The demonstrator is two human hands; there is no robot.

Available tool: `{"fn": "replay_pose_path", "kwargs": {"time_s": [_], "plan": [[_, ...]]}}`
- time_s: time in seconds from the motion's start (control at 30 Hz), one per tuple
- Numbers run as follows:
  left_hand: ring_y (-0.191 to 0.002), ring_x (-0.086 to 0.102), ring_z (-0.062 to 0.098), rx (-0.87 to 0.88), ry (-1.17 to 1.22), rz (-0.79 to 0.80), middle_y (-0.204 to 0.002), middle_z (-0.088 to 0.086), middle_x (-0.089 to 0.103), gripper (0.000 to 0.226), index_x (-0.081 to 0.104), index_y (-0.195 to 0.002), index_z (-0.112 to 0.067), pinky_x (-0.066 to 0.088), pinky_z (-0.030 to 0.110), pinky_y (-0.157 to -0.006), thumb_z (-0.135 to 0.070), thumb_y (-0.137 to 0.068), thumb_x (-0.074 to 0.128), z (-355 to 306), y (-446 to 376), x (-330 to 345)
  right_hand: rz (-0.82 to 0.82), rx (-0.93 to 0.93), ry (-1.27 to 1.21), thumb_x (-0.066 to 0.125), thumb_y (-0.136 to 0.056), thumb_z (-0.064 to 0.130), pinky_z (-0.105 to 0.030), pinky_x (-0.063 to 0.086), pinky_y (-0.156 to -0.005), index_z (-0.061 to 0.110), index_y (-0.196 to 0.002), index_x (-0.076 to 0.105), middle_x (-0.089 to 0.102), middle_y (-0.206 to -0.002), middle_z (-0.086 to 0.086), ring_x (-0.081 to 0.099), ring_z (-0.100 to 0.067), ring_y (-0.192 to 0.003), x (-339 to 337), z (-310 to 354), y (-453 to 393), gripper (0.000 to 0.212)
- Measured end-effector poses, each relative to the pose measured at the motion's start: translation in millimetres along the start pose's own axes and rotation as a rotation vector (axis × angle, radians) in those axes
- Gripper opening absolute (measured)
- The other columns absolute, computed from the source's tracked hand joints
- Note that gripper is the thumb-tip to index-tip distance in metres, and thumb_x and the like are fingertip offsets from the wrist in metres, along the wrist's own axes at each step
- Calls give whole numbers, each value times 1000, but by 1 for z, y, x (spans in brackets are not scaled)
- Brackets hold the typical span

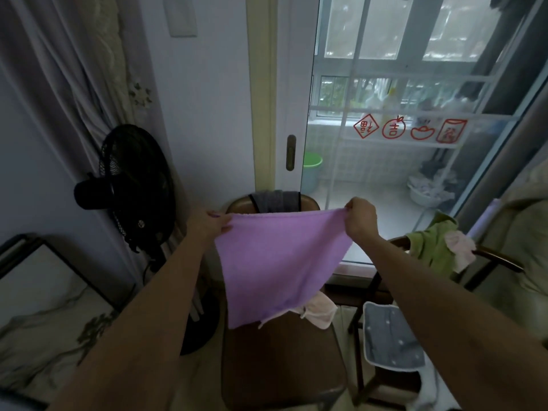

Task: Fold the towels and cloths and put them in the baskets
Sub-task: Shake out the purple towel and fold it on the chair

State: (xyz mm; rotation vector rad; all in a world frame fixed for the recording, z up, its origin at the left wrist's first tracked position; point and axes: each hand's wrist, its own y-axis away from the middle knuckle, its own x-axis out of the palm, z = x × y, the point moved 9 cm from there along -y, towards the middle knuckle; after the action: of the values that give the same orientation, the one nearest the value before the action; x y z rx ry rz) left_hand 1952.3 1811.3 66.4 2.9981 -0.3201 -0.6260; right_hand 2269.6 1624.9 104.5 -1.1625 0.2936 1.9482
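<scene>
A tall sliding glass door (385,114) with a pale frame fills the upper right, and red paper cut-out stickers (409,130) run in a row across its pane. A long pale pleated curtain (68,72) hangs down the left wall. Below it stands a black electric pedestal fan (133,188), its round grille facing right.

In the lower middle sits a dark brown wooden chair (281,357) with a curved back, and a grey garment (275,200) is draped over that back. A second dark wooden chair (385,292) stands just to the right, carrying a blue-grey padded seat cushion (391,336).

A square lilac terry-cloth towel (278,262) hangs spread in the air above the brown chair's seat, stretched taut along its top edge between both hands. A crumpled olive-green cloth (430,244) lies over the right chair's arm, with a small pale pink cloth (458,247) touching it. Another pale pink cloth (318,312) lies on the brown chair's seat, partly hidden behind the towel's lower corner.

The left hand (207,222) pinches the towel's upper left corner between thumb and curled fingers. The right hand (360,216) pinches the upper right corner likewise.
</scene>
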Motion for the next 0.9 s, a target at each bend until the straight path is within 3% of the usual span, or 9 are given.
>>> {"fn": "replay_pose_path", "kwargs": {"time_s": [0.07, 0.17, 0.23, 0.33, 0.4, 0.53, 0.63, 0.73, 0.9], "plan": [[-101, 64, 37, -45, 39, 5, -100, 24, 67, 18, 66, -80, -4, 53, 47, -90, -12, -74, 80, 9, -8, 3, 24, 33, -38, 50, -88, -9, -31, 45, -79, -6, -102, 63, 64, -106, -21, 60, -34, -97, 4, -4, -3, 20], [-99, 64, 36, -44, 85, -41, -102, 23, 68, 26, 68, -95, 2, 53, 47, -89, -14, -77, 78, 11, -11, 5, 61, 104, -76, 73, -77, -4, -36, 49, -82, -4, -106, 61, 63, -105, -18, 61, -34, -96, 12, -11, -7, 31], [-93, 64, 33, -70, 210, -67, -104, 23, 67, 35, 67, -105, 7, 56, 40, -81, -15, -79, 77, 12, -12, 8, 1, 129, -144, 53, -89, -3, -36, 46, -78, -4, -104, 60, 62, -103, -19, 58, -31, -89, 11, -12, -12, 16], [-90, 59, 27, -150, 339, -120, -105, 21, 63, 40, 62, -111, 10, 54, 37, -82, -15, -82, 74, 15, -18, 9, -22, 112, -218, 30, -96, -2, -29, 39, -72, -2, -100, 59, 60, -96, -15, 51, -22, -80, 18, -9, -25, 29], [-90, 57, 27, -161, 379, -167, -100, 18, 61, 38, 61, -112, 11, 53, 36, -80, -14, -84, 71, 11, -23, 11, -11, 108, -243, 29, -98, 0, -29, 38, -71, 0, -97, 56, 56, -93, -12, 50, -21, -80, 24, -8, -37, 27], [-66, 54, 20, -123, 439, -260, -75, 10, 58, 16, 65, -100, 3, 47, 19, -51, -8, -89, 64, -22, -38, 21, 5, 90, -304, 28, -101, 5, -28, 36, -69, 4, -91, 49, 52, -87, -8, 48, -19, -77, 28, 8, -68, 23], [-69, 53, 19, -37, 475, -306, -80, 10, 60, 16, 67, -92, 3, 45, 23, -59, -12, -90, 62, -65, -51, 25, -13, 63, -432, 30, -101, 9, -25, 33, -58, -6, -92, 50, 48, -79, -8, 45, -15, -74, 23, 30, -96, 25], [-63, 49, 13, 74, 517, -304, -65, 3, 54, 28, 58, -63, -13, 43, 20, -55, -15, -91, 63, -109, -58, 17, -77, -10, -472, 32, -100, 10, -21, 32, -54, -6, -88, 49, 41, -70, -14, 42, -11, -66, 3, 53, -116, 26], [-62, 54, 10, 126, 634, -342, -70, 2, 59, 18, 64, -82, -6, 50, 17, -53, -22, -88, 67, -131, -53, -27, -263, -223, -311, 35, -99, 8, -28, 36, -62, 12, -84, 50, 52, -77, -1, 49, -16, -69, -49, 83, -114, 22]]}}
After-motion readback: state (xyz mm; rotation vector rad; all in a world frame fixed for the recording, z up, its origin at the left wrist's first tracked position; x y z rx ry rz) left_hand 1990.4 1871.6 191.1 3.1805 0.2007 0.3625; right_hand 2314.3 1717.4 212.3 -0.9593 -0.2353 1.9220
